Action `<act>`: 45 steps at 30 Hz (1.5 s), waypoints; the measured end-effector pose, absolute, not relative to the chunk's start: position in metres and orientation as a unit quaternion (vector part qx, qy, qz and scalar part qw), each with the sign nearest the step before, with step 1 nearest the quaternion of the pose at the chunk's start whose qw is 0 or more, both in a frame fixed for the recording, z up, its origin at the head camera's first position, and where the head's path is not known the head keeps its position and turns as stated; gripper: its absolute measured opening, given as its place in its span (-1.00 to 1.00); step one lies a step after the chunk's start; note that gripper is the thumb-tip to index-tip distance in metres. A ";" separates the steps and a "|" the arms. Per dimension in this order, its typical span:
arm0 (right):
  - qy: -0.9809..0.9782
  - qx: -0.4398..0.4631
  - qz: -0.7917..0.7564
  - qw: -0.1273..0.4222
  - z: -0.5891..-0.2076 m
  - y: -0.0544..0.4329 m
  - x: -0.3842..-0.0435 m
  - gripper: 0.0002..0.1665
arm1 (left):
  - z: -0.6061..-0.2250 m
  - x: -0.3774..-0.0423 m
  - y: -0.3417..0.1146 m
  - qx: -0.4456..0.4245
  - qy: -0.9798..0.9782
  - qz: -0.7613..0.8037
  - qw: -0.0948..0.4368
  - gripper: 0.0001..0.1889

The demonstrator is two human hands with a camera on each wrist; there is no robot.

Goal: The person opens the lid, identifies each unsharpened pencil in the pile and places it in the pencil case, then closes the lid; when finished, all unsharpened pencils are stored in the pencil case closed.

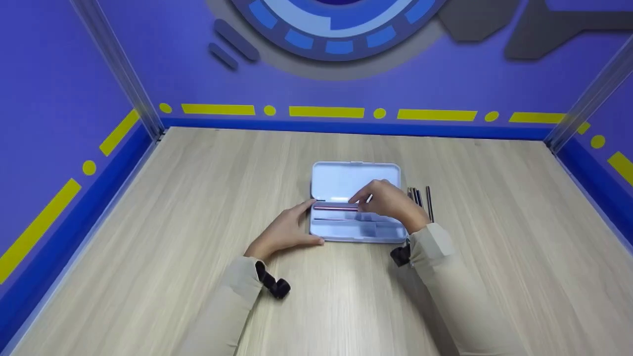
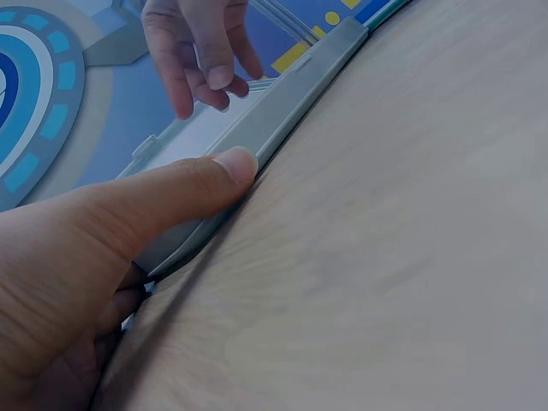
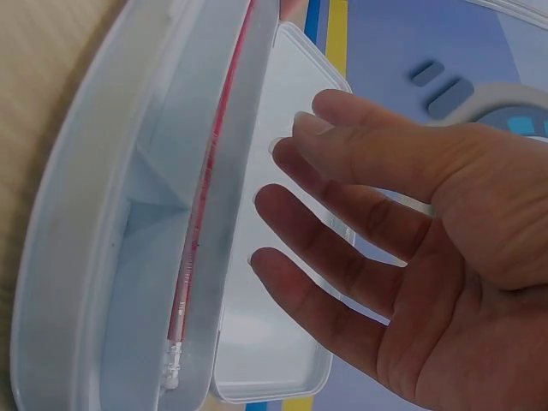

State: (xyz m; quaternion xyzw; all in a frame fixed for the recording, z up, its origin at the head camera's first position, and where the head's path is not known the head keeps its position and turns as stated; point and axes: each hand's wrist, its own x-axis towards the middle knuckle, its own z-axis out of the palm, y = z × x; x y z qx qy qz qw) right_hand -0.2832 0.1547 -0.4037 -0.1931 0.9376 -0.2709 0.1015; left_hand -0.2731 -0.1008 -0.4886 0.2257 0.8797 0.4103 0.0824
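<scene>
A pale blue-white pencil case (image 1: 341, 229) lies on the table with its lid (image 1: 341, 178) folded back. My left hand (image 1: 284, 231) holds the case's left end, its thumb against the front wall and its fingers toward the back corner. Over the rear part of the case hovers my right hand (image 1: 390, 200); in the right wrist view its fingers are loosely bent with nothing between them. A reddish pencil (image 3: 205, 180) with a white eraser end lies in the long rear compartment. Dividers split the front part of the case.
Several dark pencils (image 1: 429, 202) lie on the wooden table (image 1: 207, 188) just right of the case, partly hidden by my right hand and sleeve. Blue panels (image 1: 188, 74) with yellow marks stand along the back and both sides of the table.
</scene>
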 end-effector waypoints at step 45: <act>0.949 -0.112 -0.291 0.049 -0.412 0.255 -0.275 -0.63 | -0.490 -0.274 -0.101 0.220 0.885 0.401 0.082 0.08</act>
